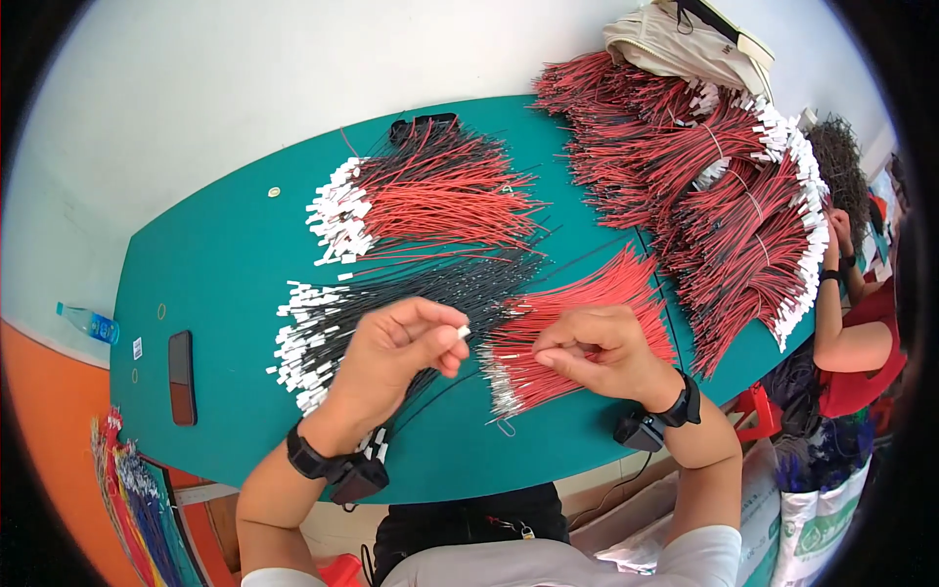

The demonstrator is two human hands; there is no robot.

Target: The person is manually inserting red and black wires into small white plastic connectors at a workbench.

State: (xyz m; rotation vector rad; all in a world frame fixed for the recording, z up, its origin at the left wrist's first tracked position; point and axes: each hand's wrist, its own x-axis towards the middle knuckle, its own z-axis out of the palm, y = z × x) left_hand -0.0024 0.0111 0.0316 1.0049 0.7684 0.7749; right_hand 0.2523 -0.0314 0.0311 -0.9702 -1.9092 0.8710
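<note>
Over the table, my left hand [399,354] is closed, pinching a small white plastic connector [464,332] between thumb and forefinger. Just right of it, my right hand [599,350] is also closed, thumb and forefinger pressed together. Whatever lies in that pinch is too small to make out. Beneath the right hand spreads a bundle of red wires [626,284] with pale ends toward the left. Black wires [430,279] with white connectors [298,338] on their left ends lie under and beyond my left hand.
Joined red and black wires [440,201] with white connectors lie farther back on the green table [235,313]. Large tied wire bundles [685,186] fill the right side, below a beige bag [675,44]. A phone [182,377] and bottle [90,324] are left. Another person's arm [846,323] is at right.
</note>
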